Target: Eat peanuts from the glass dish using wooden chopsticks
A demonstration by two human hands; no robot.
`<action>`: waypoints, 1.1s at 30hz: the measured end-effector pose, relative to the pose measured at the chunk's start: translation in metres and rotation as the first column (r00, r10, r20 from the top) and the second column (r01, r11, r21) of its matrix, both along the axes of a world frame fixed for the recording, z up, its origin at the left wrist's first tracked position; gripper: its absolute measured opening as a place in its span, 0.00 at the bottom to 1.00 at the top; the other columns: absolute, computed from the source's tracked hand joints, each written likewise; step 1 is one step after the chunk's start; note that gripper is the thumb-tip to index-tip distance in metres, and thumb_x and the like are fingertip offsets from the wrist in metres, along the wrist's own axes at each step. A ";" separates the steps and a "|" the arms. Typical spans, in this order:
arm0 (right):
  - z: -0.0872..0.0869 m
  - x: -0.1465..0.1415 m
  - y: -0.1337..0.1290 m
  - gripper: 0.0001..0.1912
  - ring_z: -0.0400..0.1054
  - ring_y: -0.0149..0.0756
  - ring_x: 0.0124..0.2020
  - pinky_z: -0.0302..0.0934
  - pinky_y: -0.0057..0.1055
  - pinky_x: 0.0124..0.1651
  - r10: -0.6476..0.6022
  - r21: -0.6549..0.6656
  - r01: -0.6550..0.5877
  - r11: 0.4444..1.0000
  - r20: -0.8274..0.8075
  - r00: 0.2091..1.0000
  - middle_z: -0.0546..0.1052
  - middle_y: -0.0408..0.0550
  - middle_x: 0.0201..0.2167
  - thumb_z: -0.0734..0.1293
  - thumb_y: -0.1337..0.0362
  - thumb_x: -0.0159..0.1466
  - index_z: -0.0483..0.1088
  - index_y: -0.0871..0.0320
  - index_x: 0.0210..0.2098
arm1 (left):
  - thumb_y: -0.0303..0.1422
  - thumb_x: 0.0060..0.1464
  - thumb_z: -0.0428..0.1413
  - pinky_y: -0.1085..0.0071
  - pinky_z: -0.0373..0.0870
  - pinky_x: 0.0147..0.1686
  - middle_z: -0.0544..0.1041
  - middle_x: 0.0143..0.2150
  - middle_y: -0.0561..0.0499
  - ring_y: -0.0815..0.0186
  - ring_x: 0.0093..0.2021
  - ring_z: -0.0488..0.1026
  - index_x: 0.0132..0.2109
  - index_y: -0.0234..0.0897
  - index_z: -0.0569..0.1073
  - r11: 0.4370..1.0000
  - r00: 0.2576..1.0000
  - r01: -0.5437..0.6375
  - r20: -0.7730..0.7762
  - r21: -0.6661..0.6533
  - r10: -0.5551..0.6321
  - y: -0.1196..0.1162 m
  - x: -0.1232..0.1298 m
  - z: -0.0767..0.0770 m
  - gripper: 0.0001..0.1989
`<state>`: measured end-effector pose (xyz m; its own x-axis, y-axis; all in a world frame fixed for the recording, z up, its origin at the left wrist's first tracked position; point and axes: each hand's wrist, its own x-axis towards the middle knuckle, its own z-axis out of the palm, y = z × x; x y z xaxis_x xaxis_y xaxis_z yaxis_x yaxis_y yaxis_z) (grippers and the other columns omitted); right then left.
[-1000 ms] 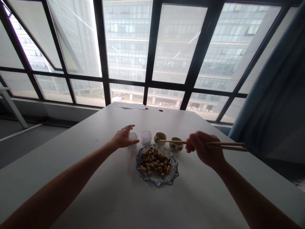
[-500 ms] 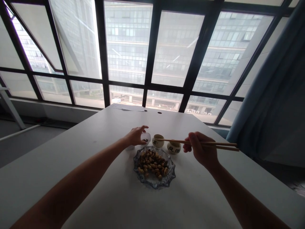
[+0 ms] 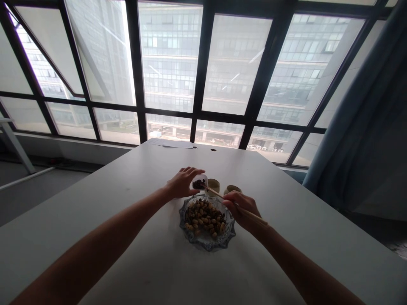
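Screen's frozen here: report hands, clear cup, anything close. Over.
Left hand holding clear cup, dark bits inside. Right hand: chopsticks, tips at cup. Glass bowl close by.

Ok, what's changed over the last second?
The left hand has moved right and now grips a clear cup with dark pieces inside. The right hand has come left, bringing the chopsticks to that cup. Chopsticks still held; the glass dish of nuts and two tan cups stayed put.
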<state>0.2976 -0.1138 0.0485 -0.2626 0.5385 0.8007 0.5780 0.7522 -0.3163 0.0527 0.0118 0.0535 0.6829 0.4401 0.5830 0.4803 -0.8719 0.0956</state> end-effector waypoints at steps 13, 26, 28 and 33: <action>0.039 0.009 -0.011 0.31 0.65 0.31 0.14 0.60 0.27 0.18 -0.118 -0.361 -0.023 0.932 -0.364 0.924 0.70 0.44 0.12 0.60 0.38 0.65 0.67 0.56 0.20 | 0.43 0.49 0.63 0.50 0.64 0.57 0.77 0.52 0.42 0.50 0.52 0.75 0.65 0.38 0.57 0.962 0.980 -0.199 -0.014 -0.189 0.200 0.004 0.009 0.001 0.40; 0.036 0.006 -0.008 0.31 0.67 0.29 0.13 0.59 0.23 0.16 -0.025 -0.645 -0.126 0.753 -0.220 0.975 0.72 0.42 0.13 0.63 0.35 0.61 0.68 0.59 0.23 | 0.51 0.58 0.53 0.48 0.66 0.56 0.75 0.55 0.39 0.48 0.55 0.73 0.58 0.38 0.66 0.932 0.938 -0.343 -0.002 -0.120 0.345 0.002 -0.031 -0.013 0.28; 0.032 0.006 -0.005 0.31 0.68 0.30 0.14 0.61 0.23 0.16 -0.049 -0.601 -0.120 0.791 -0.256 0.965 0.73 0.43 0.13 0.63 0.35 0.61 0.68 0.59 0.23 | 0.51 0.59 0.51 0.48 0.67 0.55 0.76 0.54 0.40 0.48 0.55 0.72 0.56 0.39 0.68 0.926 0.929 -0.363 0.041 -0.101 0.368 0.000 -0.045 -0.020 0.26; 0.038 0.009 -0.006 0.30 0.68 0.31 0.14 0.62 0.25 0.16 -0.089 -0.544 -0.110 0.832 -0.326 0.941 0.73 0.44 0.14 0.64 0.36 0.60 0.69 0.58 0.23 | 0.50 0.60 0.51 0.50 0.69 0.54 0.75 0.53 0.40 0.50 0.55 0.72 0.54 0.39 0.68 0.928 0.916 -0.360 0.150 -0.100 0.372 -0.003 -0.067 -0.044 0.24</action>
<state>0.3071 -0.1194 0.0867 -0.0502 0.9099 0.4117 0.3603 0.4010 -0.8422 -0.0139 0.0085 0.0099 0.3641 0.6838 0.6323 0.7372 -0.6265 0.2530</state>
